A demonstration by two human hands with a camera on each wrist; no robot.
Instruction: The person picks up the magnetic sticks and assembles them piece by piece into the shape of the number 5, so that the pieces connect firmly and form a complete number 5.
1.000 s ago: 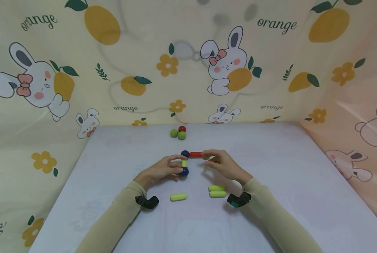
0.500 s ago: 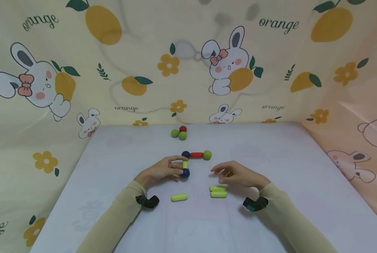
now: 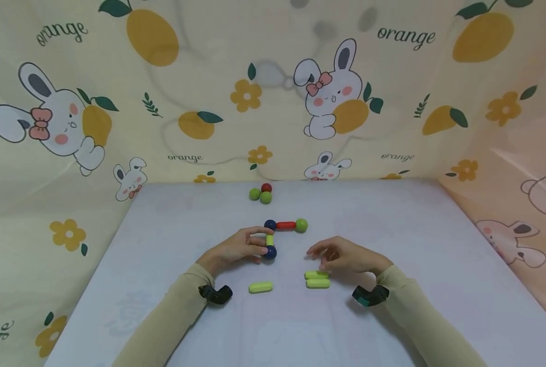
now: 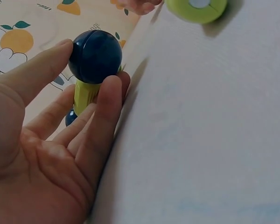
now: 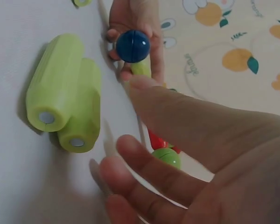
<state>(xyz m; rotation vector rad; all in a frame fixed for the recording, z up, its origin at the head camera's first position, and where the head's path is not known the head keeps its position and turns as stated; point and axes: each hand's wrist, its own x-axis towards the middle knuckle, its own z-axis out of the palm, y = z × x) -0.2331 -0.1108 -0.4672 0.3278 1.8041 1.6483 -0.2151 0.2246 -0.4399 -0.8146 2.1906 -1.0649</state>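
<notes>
My left hand [image 3: 236,248] holds a near blue magnetic ball [image 4: 95,56] between its thumb and fingers; its other fingers lie along the yellow-green magnetic rod [image 4: 85,95] joined to it. That rod runs back to a far blue ball [image 3: 270,225], partly behind the fingertips. From there a red rod [image 3: 285,225] leads right to a green ball [image 3: 301,225]. My right hand [image 3: 351,255] hovers with loosely bent fingers, nothing between them. Its thumb is close to a pair of yellow-green rods [image 5: 56,84] lying side by side; contact is not visible.
A single yellow-green rod [image 3: 261,287] lies nearer me, left of the pair. Toward the back of the white table [image 3: 199,204], two green balls [image 3: 254,193] and a red ball [image 3: 266,188] sit together. A printed cloth [image 3: 227,61] encloses the back and sides.
The right hand has left the green ball and come back toward me and to the right, then dipped slightly beside the rod pair. My left hand keeps its hold in place.
</notes>
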